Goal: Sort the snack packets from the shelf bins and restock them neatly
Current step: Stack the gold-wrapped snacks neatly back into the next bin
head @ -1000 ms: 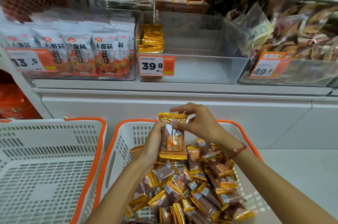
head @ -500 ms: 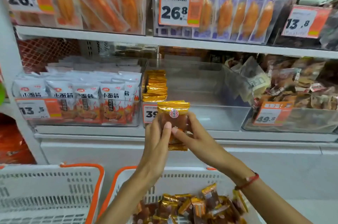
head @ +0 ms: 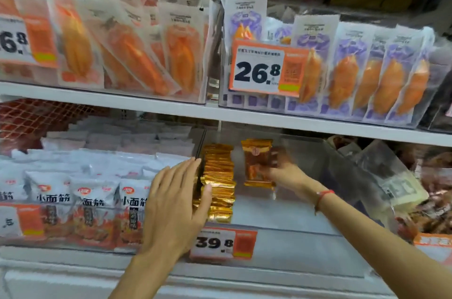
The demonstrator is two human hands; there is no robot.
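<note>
Gold foil crinkles under my right hand (head: pixel 281 172), which pinches a small stack of snack packets (head: pixel 258 163) by its lower edge and holds it upright inside the clear bin (head: pixel 305 225), just beside the row already standing there. How many packets are in the pinch I cannot tell; the foil edges blur together. My left hand (head: pixel 175 203) is spread, fingers straight, with the palm against the bin's left front corner and the thumb resting on the front packet of the gold row (head: pixel 217 183), steadying it.

That row runs along the bin's left wall from front to back. To its right the bin floor is bare out to the right wall, so I judge the restocking only begun: one row done, the held stack about to start or thicken the next, and most of the bin's width left to fill. No basket or loose supply shows from here, so what remains to sort I cannot say.

On the bin's front edge hangs the 39.8 price tag (head: pixel 223 242). Left of the bin, white packets with red print (head: pixel 93 208) stand packed in their own bin. On the shelf above, orange-filled pouches (head: pixel 367 73) line up behind a 26.8 tag (head: pixel 266 69).
</note>
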